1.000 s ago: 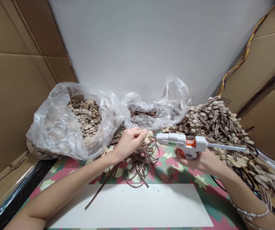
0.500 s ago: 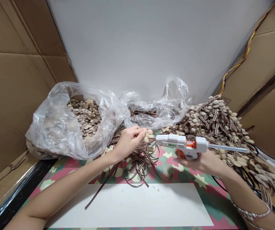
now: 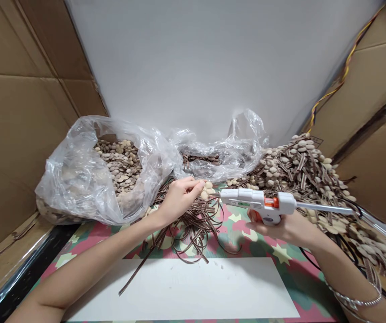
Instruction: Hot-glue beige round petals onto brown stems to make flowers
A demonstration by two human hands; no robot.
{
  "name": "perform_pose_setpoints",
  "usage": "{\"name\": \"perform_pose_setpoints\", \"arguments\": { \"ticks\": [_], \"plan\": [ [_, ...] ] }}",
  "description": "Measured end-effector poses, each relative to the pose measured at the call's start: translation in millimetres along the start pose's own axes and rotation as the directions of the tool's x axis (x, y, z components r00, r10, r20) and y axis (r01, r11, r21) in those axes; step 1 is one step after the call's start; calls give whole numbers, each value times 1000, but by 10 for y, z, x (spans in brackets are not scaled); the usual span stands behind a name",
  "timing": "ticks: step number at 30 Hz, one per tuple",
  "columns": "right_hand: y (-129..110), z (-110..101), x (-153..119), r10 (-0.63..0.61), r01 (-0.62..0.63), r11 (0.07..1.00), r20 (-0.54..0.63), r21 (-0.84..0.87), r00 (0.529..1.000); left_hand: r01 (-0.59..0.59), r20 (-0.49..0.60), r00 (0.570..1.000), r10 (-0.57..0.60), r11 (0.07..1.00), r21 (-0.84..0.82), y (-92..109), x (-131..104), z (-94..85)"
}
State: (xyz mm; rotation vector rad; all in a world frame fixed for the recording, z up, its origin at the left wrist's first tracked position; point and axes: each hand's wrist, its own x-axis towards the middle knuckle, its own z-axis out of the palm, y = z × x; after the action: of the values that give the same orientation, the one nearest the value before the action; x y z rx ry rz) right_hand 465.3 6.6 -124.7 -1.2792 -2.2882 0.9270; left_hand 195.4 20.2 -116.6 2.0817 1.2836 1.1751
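My left hand [image 3: 183, 197] is closed, thumb and fingers pinching a small beige piece of rounded lobes [image 3: 208, 190], like a padded flower or paw shape. In my right hand [image 3: 277, 229] is a white and orange hot glue gun [image 3: 250, 199], gripped by its handle. Its nozzle points left and ends close by the beige piece; whether they touch I cannot tell. A clear glue stick [image 3: 327, 207] juts from the gun's back. Below my left hand lies a tangle of brown striped ribbon strips [image 3: 196, 224].
A plastic bag [image 3: 78, 179] of beige pieces stands at left. Behind my hands lies another plastic bag [image 3: 233, 157] with brown strips. Heaped at right are beige pieces with ribbons [image 3: 300, 166]. A white sheet [image 3: 186, 287] covers the near patterned tabletop [image 3: 282, 254]. Cardboard walls [image 3: 14, 116] flank the space.
The glue gun has shifted slightly right, its nozzle a little away from the left fingers. My left hand stays almost in place, still pinching the beige piece.
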Motion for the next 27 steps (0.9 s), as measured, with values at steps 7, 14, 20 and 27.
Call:
{"name": "perform_pose_setpoints", "arguments": {
  "ticks": [7, 14, 20, 27],
  "plan": [
    [-66, 12, 17, 17, -17, 1000, -21, -4, 1000, 2, 25, 1000, -3, 999, 40, 12, -25, 29],
    [-80, 14, 26, 33, -33, 999, 14, 5, 999, 18, 30, 999, -19, 999, 36, -5, -6, 6],
    [-64, 5, 13, 34, -34, 999, 6, 7, 999, 27, 29, 999, -28, 999, 17, 25, 5, -29],
    [-52, 8, 16, 23, -23, 1000, -26, 15, 999, 37, 33, 999, -37, 999, -23, 15, 5, -27]
  ]
}}
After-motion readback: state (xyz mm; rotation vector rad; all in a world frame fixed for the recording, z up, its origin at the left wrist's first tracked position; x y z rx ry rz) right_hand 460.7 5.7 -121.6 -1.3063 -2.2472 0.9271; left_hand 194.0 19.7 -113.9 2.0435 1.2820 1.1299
